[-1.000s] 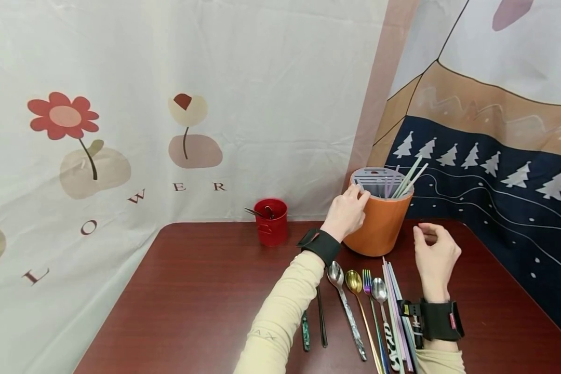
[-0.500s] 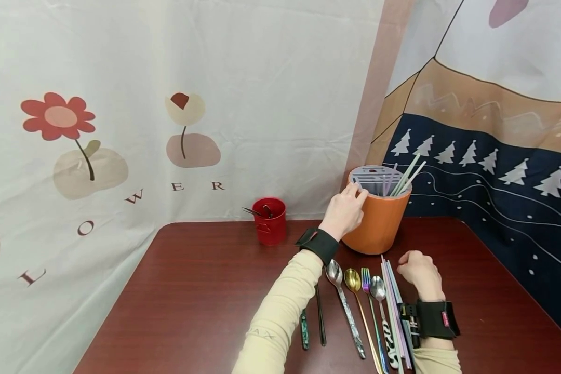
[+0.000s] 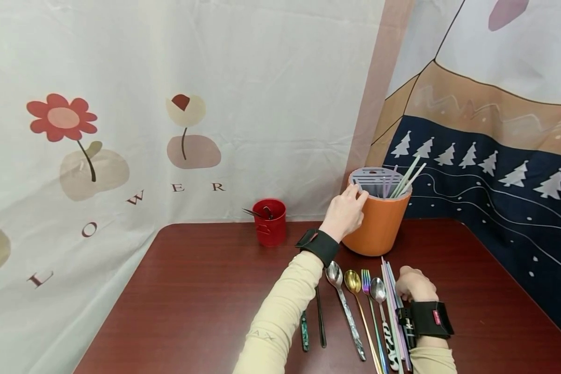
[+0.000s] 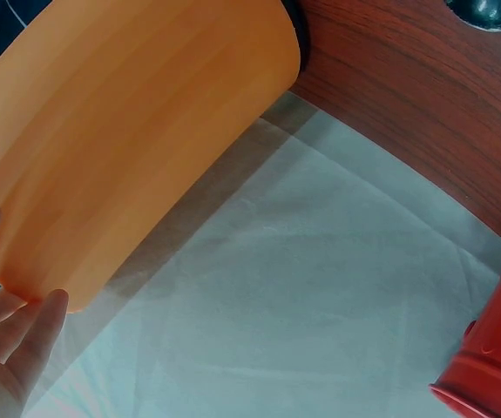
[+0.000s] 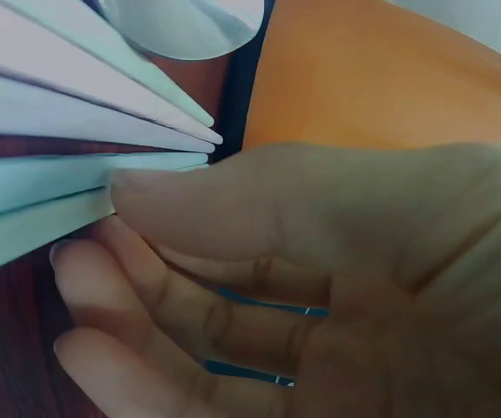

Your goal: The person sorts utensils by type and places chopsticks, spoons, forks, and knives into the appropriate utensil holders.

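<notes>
With its fingers over the rim, my left hand (image 3: 345, 212) grips the orange utensil holder (image 3: 378, 228), which has a grey slotted top. Pale green and purple chopsticks (image 3: 405, 179) lean in it. My right hand (image 3: 416, 284) is low at the far end of a row of pastel chopsticks (image 3: 392, 306) on the table. In the right wrist view, thumb and index finger pinch pale green chopsticks (image 5: 32, 222) near their tips; other chopsticks lie beside them. Left of the row are a spoon with a black-and-white handle (image 3: 378, 291) and a rainbow fork (image 3: 366, 280).
A gold spoon (image 3: 353, 282), a larger silver spoon (image 3: 335, 275) and two dark handles, partly under my left arm, lie further left. A red cup (image 3: 270, 228) with utensils stands near the back edge of the brown table (image 3: 205, 291). Printed cloths hang behind and at right.
My right hand has come down from beside the orange holder to the chopsticks on the table and now pinches some. The left hand stays on the holder's rim.
</notes>
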Demonstrator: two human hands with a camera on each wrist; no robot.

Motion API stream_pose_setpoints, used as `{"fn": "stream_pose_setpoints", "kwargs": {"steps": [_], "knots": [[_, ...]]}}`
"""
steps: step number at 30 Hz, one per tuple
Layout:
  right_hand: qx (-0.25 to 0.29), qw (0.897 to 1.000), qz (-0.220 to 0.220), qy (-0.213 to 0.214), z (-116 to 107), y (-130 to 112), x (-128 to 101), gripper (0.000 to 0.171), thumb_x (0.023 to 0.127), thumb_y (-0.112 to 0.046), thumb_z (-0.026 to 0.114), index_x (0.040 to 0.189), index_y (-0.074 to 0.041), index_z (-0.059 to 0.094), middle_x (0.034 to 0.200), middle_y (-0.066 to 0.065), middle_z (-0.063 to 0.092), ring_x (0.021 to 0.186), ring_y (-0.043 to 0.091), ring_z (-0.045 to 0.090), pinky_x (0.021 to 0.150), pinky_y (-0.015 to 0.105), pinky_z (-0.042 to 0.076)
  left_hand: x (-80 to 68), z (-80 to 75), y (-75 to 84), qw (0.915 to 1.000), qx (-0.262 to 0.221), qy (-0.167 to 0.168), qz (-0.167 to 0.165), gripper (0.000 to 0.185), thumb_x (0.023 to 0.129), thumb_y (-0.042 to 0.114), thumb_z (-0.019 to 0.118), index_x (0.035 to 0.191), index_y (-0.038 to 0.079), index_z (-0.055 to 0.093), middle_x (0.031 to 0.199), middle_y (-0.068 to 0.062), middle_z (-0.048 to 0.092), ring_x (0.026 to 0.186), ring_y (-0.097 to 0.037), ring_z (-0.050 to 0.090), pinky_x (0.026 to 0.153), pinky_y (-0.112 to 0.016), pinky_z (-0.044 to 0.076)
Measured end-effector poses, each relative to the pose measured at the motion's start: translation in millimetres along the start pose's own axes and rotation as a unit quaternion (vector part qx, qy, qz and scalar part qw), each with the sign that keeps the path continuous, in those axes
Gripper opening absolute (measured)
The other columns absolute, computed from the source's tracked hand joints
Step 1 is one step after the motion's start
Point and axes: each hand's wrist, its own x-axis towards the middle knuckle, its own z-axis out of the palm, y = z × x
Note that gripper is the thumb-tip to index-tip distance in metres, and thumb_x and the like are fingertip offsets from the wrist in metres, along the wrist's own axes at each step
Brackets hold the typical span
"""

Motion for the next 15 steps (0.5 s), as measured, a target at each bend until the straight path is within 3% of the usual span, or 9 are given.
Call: {"fn": "stream_pose_setpoints", "kwargs": {"steps": [15], "knots": [[-0.013, 0.999, 0.034, 0.013, 5.3, -1.4, 8.3, 0.007, 0.079, -0.006, 0.056, 0.080, -0.001, 0.050, 0.060, 0.008, 0.057, 0.063, 0.027, 0.054, 0.062, 0.039, 0.042, 0.0, 1.1, -0.4, 1.0000, 0.001, 0.009, -0.001, 0.037, 0.092, 0.032, 0.054, 0.127, 0.019, 0.052, 0.128, -0.002, 0.055, 0.120, -0.012, 0.053, 0.084, -0.019, 0.053]]}}
